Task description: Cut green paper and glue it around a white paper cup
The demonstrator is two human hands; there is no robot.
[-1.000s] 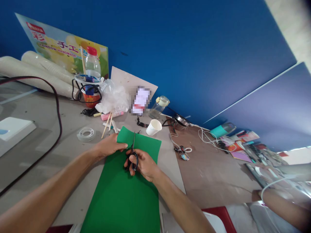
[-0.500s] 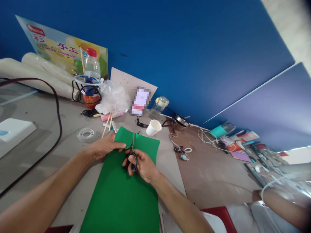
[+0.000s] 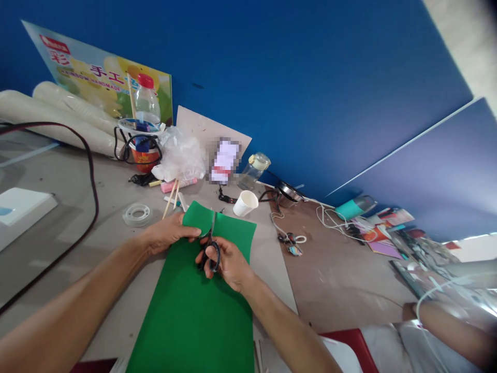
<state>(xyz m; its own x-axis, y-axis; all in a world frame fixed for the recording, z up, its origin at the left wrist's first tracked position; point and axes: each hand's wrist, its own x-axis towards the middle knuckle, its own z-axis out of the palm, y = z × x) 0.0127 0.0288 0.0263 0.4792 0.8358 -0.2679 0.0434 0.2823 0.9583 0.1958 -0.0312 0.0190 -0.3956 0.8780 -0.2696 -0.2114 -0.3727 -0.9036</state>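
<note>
A long sheet of green paper (image 3: 198, 316) stretches from the front edge of the view up to the middle of the table. My left hand (image 3: 171, 231) pinches its left edge near the far end, thumb on top. In my right hand (image 3: 225, 261) is a pair of scissors (image 3: 213, 255) with black handles, fingers through the loops. The blades point away from me and lie at the sheet's far part, between its left and right portions. Part of the blades is hidden by the paper and my fingers.
Beyond the sheet stand a white paper cup (image 3: 245, 203), a clear bottle (image 3: 254, 171) and a phone (image 3: 224, 161). A tape roll (image 3: 137, 214) and wooden sticks (image 3: 171, 199) lie left of it. A white box (image 3: 25, 210) sits far left. Another person's arm (image 3: 450, 326) shows at right.
Both hands, the scissors and the green paper stay almost where they were. The view has shifted very slightly.
</note>
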